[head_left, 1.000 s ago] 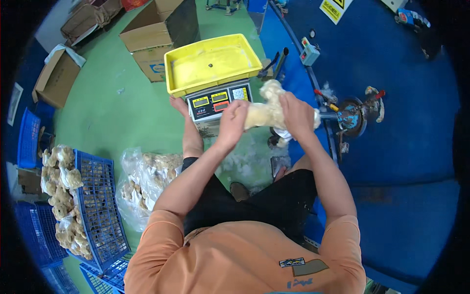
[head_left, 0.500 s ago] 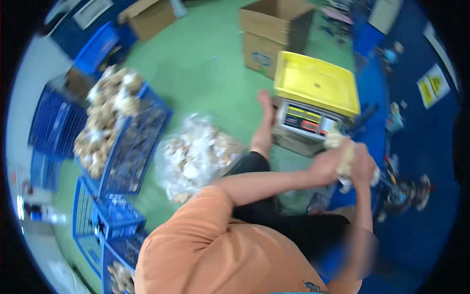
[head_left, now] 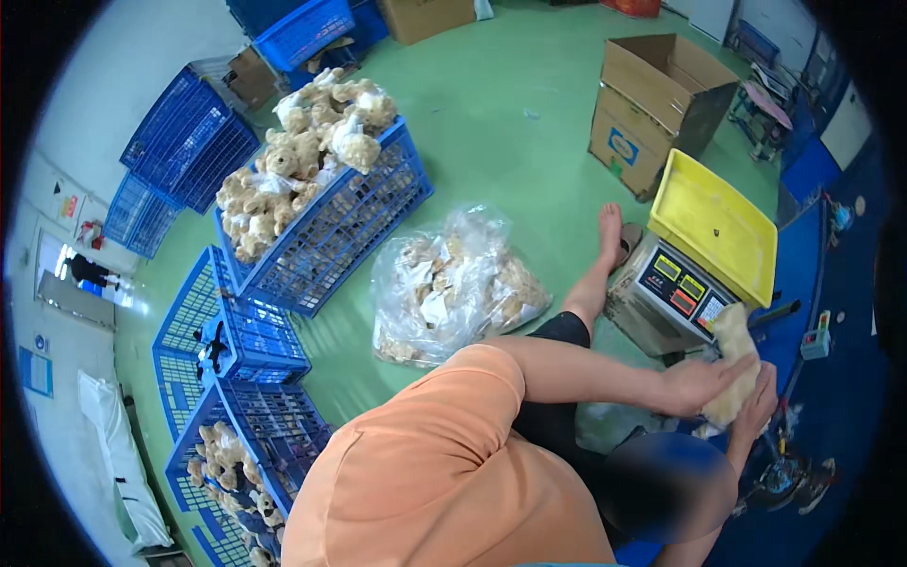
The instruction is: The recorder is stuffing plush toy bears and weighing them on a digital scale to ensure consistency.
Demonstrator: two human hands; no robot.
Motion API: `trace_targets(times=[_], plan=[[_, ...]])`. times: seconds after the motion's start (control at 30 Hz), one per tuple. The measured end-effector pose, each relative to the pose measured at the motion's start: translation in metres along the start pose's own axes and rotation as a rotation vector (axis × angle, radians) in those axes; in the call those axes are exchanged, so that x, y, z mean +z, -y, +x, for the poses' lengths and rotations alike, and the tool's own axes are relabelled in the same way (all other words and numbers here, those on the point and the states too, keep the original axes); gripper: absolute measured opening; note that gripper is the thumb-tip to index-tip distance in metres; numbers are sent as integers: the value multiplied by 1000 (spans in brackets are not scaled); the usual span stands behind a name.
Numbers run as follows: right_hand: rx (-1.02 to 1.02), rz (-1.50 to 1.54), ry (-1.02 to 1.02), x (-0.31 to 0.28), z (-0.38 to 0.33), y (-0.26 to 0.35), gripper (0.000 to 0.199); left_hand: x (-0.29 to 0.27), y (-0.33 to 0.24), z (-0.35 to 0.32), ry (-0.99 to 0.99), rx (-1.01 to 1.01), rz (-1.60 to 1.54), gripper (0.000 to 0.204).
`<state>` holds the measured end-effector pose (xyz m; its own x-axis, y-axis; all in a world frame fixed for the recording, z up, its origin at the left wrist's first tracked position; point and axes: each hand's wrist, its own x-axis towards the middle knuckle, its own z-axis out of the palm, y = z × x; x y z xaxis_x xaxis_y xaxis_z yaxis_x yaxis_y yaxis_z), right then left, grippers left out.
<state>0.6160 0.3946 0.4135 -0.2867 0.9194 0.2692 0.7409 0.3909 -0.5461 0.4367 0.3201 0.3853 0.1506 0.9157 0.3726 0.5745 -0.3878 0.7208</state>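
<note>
Basically, both hands are on one tan plush piece (head_left: 733, 331), lower right of the view, by the scale's (head_left: 652, 312) front right corner. Left hand (head_left: 697, 385) comes in from the left, fingers fairly straight and close together, laid across the plush. Right hand (head_left: 757, 404) is on the far side, fingers bent and pointing up along its right flank. Plush is pinched between the two, hands nearly meeting; thumb contact hidden, can't tell. Upper end sticks out past the fingers, tilted, overlapping the keypad end of the scale's panel in view; touching or not, can't tell. Lower end bulges out below the left fingers.

Edges: yellow tray (head_left: 682, 172) sits tilted-looking on the scale, its near right corner just beyond the plush tip. Black tube (head_left: 779, 313) juts out just right of that corner. Dark blue worktop (head_left: 855, 397) runs down the right side, its edge close to the right hand, with a grey switch box (head_left: 815, 337) near that edge.

Room: tight on the right; on the left, green floor (head_left: 510, 142) stretches between the blue crate (head_left: 364, 222) of plush, the clear plastic bag (head_left: 444, 302) and the cardboard box (head_left: 624, 142). Bare foot (head_left: 610, 231) near the scale's left edge.
</note>
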Motion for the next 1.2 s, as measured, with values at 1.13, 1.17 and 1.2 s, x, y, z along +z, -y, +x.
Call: trace_targets(times=[1.13, 1.17, 1.2], plan=[[-14, -114, -127, -8, -59, 32, 21, -10, 42, -13, -136, 112, -151, 50], [-106, -127, -196, -3, -60, 22, 21, 1, 41, -14, -136, 111, -149, 50], [-198, -142, -265, -1, -61, 12, 20, 16, 36, -13, -23, -2, -366, 46]])
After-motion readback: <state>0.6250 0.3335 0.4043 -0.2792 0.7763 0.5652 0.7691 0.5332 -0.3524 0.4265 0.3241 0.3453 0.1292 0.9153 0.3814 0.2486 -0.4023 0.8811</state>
